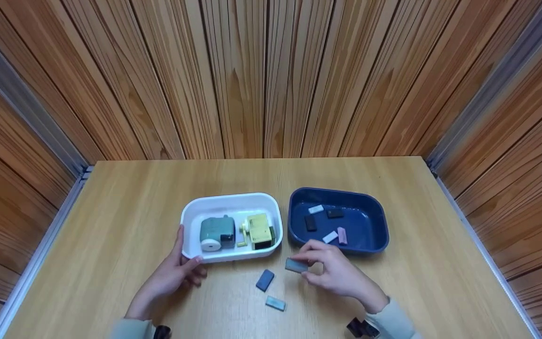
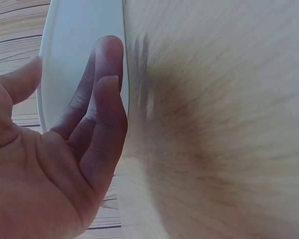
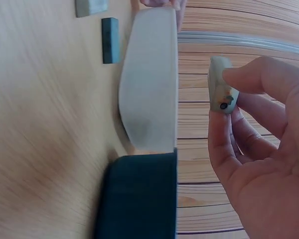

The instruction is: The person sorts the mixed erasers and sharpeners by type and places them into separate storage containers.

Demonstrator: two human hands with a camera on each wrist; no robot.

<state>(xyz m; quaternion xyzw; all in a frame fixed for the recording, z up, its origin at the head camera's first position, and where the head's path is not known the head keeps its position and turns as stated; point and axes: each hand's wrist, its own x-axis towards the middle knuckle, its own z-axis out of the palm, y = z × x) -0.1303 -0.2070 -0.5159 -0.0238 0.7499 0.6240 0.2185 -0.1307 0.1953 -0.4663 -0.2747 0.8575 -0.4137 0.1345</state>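
My right hand (image 1: 332, 268) pinches a pale blue-grey eraser (image 1: 296, 265) between thumb and fingers, above the table in front of the navy tray (image 1: 379, 242). In the right wrist view a small coloured print shows on this eraser (image 3: 221, 92). My left hand (image 1: 170, 278) rests against the front left corner of a white tray (image 1: 195, 205), thumb at its rim and index finger along its side. The other fingers curve loosely beside the tray's outer wall (image 2: 72, 45). In the white tray lie a green crank pencil sharpener (image 1: 217, 228) and a yellow one (image 1: 258, 228).
A dark blue eraser (image 1: 265, 280) and a light blue eraser (image 1: 275, 303) lie on the table between my hands. Several erasers, among them a pink one (image 1: 342, 236) and a black one (image 1: 310, 222), lie in the navy tray. Wooden panels (image 1: 247, 80) stand behind the table.
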